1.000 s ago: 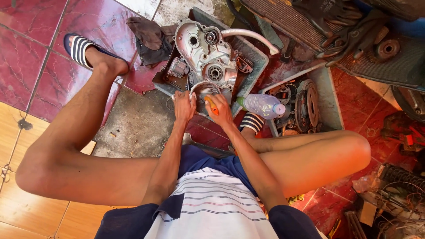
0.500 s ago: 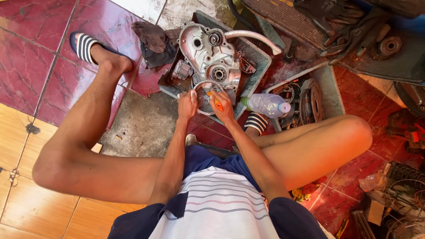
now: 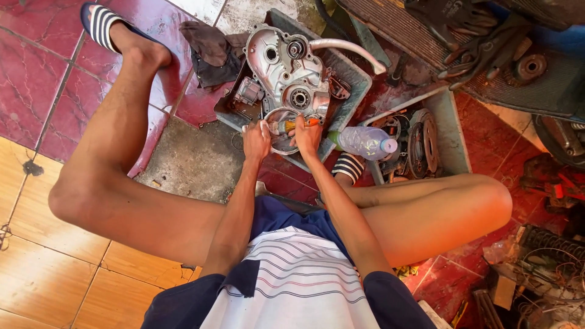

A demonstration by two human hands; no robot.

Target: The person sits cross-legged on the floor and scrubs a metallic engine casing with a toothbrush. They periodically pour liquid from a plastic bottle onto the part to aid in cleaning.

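Head view: left hand (image 3: 256, 139) grips an engine casing's (image 3: 286, 67) rim; right hand (image 3: 306, 135) seemingly closed around an orange-handled tool (image 3: 297, 125), above red floor tiles (image 3: 36, 55).

We sat with both forearms stretched forward between our bent knees. Our left hand (image 3: 256, 139) was curled, fingers closed and knuckles up. Our right hand (image 3: 306, 135) lay just beside it, also closed in a grip, wrists nearly parallel.

Bright daylight, sharp throughout; glare on glossy red floor tiles (image 3: 36, 73) toward ten o'clock; wide-angle bending at edges.
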